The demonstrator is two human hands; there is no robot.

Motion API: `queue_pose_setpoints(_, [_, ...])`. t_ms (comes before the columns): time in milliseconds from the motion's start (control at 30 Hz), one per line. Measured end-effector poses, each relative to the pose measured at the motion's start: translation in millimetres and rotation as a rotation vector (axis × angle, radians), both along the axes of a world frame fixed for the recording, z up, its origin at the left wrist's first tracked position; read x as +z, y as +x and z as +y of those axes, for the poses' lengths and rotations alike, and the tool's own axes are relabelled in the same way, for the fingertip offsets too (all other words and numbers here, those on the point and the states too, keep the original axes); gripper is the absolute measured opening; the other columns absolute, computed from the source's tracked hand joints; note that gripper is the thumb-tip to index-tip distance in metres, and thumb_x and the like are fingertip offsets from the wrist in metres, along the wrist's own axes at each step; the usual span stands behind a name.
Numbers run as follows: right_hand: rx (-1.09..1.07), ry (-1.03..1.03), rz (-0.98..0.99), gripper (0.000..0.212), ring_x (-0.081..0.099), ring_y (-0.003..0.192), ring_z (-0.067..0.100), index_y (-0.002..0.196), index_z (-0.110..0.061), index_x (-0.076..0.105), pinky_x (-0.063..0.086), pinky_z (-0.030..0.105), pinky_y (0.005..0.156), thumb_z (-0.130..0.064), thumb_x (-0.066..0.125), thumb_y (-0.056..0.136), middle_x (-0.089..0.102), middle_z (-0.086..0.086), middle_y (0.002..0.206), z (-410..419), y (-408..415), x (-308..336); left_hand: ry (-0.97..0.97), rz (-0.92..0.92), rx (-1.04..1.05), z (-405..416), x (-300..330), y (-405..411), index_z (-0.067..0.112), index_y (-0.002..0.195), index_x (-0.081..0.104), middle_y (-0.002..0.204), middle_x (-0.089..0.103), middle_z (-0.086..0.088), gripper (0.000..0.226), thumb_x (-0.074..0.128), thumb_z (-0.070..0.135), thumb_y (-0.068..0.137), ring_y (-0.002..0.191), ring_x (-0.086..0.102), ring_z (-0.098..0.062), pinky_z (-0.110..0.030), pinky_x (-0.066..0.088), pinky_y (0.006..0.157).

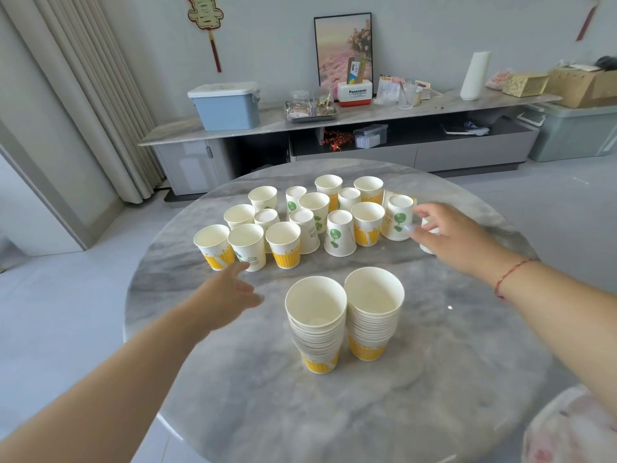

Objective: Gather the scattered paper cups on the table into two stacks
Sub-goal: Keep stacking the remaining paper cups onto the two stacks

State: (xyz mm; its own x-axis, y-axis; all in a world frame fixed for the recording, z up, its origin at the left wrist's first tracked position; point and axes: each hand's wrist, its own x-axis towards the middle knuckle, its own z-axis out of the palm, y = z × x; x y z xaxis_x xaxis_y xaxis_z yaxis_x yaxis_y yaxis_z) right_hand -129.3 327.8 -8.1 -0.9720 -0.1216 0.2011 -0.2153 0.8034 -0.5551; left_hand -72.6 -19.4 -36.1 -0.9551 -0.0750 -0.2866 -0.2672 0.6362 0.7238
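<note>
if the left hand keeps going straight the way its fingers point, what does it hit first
Most likely the upright green-print cup in the front row: the left hand points up and slightly right with its fingertips just short of that cup's base. Depth is hard to judge from this one view.

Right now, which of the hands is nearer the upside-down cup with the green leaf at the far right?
Right. The right hand reaches beside that upside-down cup; the left hand is across the table.

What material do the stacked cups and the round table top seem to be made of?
Stacked cups: likely thin paper, with matte white insides, rolled rims and printed yellow bands. Table top: looks like polished grey marble or a stone-look slab, veined and slightly glossy; which one is unclear.
</note>
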Motion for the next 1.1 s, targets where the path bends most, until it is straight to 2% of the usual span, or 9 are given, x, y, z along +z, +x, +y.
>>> queue_pose_setpoints(167, [-0.246,0.009,-0.109,0.056,0.045,0.127,0.028,0.134,-0.014,0.042,0.036,0.033,0.093,-0.039,0.058,0.087,0.04,0.008,0.145,16.6,-38.6,-17.2,0.01,0.12,0.132,-10.7,-2.7,-41.2,0.028,0.144,0.03,0.097,0.063,-0.004,0.066,0.059,0.018,0.086,0.081,0.056,-0.022,-0.036,0.049,0.077])
queue_pose_setpoints(367, [-0.294,0.179,-0.233,0.062,0.045,0.125,0.035,0.141,-0.011,0.033,0.04,0.034,0.092,-0.032,0.058,0.088,0.035,0.014,0.148,17.9,-53.5,-42.9,-0.188,0.229,0.136,-13.8,-17.3,-77.0,0.021,0.14,0.037,0.067,0.058,0.008,0.054,0.055,0.018,0.09,0.062,0.052,-0.014,-0.026,0.037,0.052])
queue_pose_setpoints(500, [-0.314,0.204,-0.207,0.046,0.055,0.109,0.038,0.13,-0.006,0.045,0.043,0.032,0.083,-0.02,0.058,0.087,0.052,0.02,0.132,25.7,-60.5,-54.9,-0.34,0.201,0.106,-16.8,-31.4,-79.0,0.013,0.093,0.059,0.06,0.05,0.003,0.012,0.056,0.023,0.089,0.066,0.05,-0.026,-0.028,0.036,0.052])
queue_pose_setpoints(600, [-0.356,0.152,-0.124,0.032,0.057,0.107,0.036,0.114,-0.004,0.06,0.045,0.035,0.087,-0.012,0.059,0.084,0.063,0.019,0.119,31.2,-62.2,-49.6,-0.278,0.21,0.131,-22.5,-26.1,-77.1,0.007,0.079,0.059,0.074,0.066,-0.013,0.026,0.06,0.032,0.088,0.076,0.061,-0.036,-0.032,0.044,0.06])
queue_pose_setpoints(700, [-0.359,0.132,0.048,0.022,0.055,0.078,0.032,0.081,-0.004,0.064,0.039,0.031,0.062,-0.026,0.066,0.082,0.067,0.014,0.082,26.0,-52.3,-19.3,-0.247,0.298,0.106,-21.7,6.6,-68.0,0.009,0.073,0.061,0.075,0.069,-0.013,0.037,0.063,0.044,0.084,0.074,0.065,-0.032,-0.032,0.045,0.062])
queue_pose_setpoints(800, [-0.197,-0.09,0.215,0.034,0.056,0.062,0.021,0.07,-0.009,0.065,0.04,0.026,0.055,-0.041,0.067,0.081,0.063,0.002,0.062,11.4,-25.3,23.1,-0.169,0.414,0.004,-13.4,51.4,-44.3,0.016,0.067,0.065,0.064,0.069,-0.009,0.049,0.065,0.065,0.065,0.052,0.059,-0.013,-0.03,0.046,0.06])
queue_pose_setpoints(900, [0.21,-0.412,0.128,0.044,0.061,0.058,0.013,0.067,-0.015,0.068,0.048,0.022,0.059,-0.058,0.065,0.072,0.068,0.006,0.066,-1.7,10.6,55.3,-0.055,0.437,-0.25,-1.9,86.5,-14.0,0.021,0.072,0.068,0.061,0.061,-0.013,0.065,0.064,0.081,0.048,0.051,0.048,-0.014,-0.03,0.039,0.057])
queue_pose_setpoints(1000, [0.496,-0.419,0.099,0.04,0.058,0.065,0.027,0.064,-0.02,0.066,0.046,0.033,0.061,-0.059,0.067,0.069,0.065,0.008,0.071,-7.3,28.8,60.7,0.039,0.403,-0.467,9.1,101.3,10.7,0.022,0.073,0.07,0.063,0.056,-0.015,0.063,0.066,0.079,0.047,0.055,0.045,-0.016,-0.031,0.037,0.054])
queue_pose_setpoints(1100, [0.589,-0.298,0.094,0.038,0.061,0.068,0.022,0.065,-0.015,0.065,0.049,0.029,0.063,-0.052,0.067,0.073,0.066,0.003,0.073,-12.2,36.9,54.7,-0.026,0.396,-0.573,21.2,100.2,24.1,0.025,0.072,0.069,0.062,0.061,-0.004,0.05,0.071,0.07,0.051,0.054,0.049,-0.008,-0.028,0.043,0.053])
